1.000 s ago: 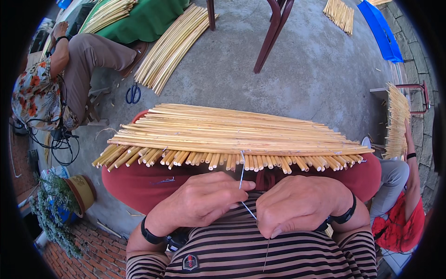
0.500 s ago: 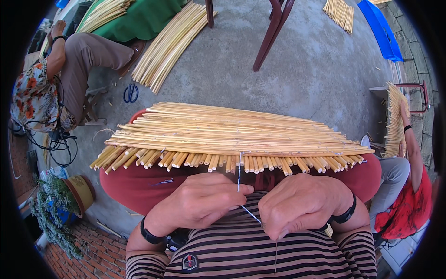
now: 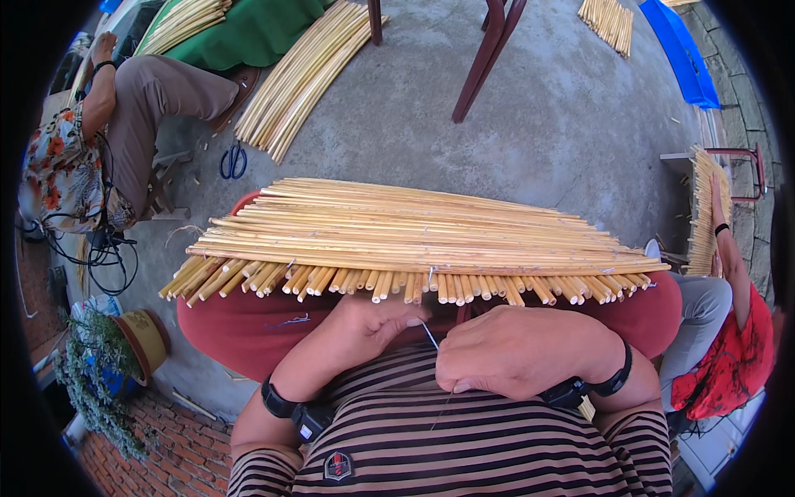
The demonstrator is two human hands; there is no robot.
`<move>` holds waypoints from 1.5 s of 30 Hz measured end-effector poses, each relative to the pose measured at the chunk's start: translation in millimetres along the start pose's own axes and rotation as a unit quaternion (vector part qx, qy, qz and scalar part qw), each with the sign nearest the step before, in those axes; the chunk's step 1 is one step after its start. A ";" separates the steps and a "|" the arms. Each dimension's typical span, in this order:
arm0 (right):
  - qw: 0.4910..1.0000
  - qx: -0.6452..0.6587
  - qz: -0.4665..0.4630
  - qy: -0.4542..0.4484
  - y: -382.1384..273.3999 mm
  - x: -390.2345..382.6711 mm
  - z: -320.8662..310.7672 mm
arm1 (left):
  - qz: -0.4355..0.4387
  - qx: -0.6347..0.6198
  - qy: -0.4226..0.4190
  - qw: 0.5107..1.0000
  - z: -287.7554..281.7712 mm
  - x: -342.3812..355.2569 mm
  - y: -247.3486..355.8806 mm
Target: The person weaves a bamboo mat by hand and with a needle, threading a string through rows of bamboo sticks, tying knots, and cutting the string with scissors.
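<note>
A mat of straw-coloured stalks [image 3: 414, 225] lies across my lap, bound with light thread; a second row of cut stalk ends [image 3: 397, 283] pokes out beneath its near edge. Close under that edge, my left hand [image 3: 364, 331] pinches a pale string [image 3: 430, 335]. To its right, my right hand [image 3: 517, 352] is closed on the other part of the string, back of the hand upward. A short stretch runs taut between the two. Below my right fingers hangs a thin dark line [image 3: 440, 410], a needle or thread; I cannot tell which.
Loose stalks [image 3: 306, 79] lie on the concrete beyond, near black-handled scissors [image 3: 233, 161]. Maroon chair legs [image 3: 484, 66] stand ahead. A person [image 3: 74, 174] sits at left, another [image 3: 729, 348] works a stalk mat [image 3: 704, 207] at right. A potted plant [image 3: 99, 373] is lower left.
My left hand has risen to the mat's near edge, and the string from the mat to it no longer shows. My right hand has shifted left and slightly up, toward the left one.
</note>
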State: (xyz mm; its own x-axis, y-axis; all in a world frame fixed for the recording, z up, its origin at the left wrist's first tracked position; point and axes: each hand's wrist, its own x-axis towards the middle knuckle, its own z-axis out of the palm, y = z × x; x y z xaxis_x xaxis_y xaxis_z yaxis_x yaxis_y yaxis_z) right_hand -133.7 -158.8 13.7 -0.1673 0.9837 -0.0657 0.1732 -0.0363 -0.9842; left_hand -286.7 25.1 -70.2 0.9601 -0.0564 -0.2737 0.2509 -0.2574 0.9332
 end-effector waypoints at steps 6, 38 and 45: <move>0.989 -0.129 0.051 0.053 5.4 0.6 17.2 | -0.054 -0.064 0.003 0.996 8.6 10.0 -28.0; 0.971 -0.019 0.142 0.191 86.7 -12.8 48.0 | -0.112 0.060 0.077 0.989 11.4 10.3 -31.5; 0.964 -0.069 0.184 0.180 74.5 -45.4 26.1 | -0.086 0.203 -0.105 0.970 -47.1 -33.1 51.9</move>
State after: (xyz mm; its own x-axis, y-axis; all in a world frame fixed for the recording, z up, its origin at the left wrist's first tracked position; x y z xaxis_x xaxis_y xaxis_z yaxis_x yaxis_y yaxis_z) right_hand -138.6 -210.8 -61.0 0.2738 0.9067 -0.3209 0.2887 -0.3957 -0.8718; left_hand -299.6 59.0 -1.7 0.8517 -0.1621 -0.4983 0.2952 -0.6373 0.7119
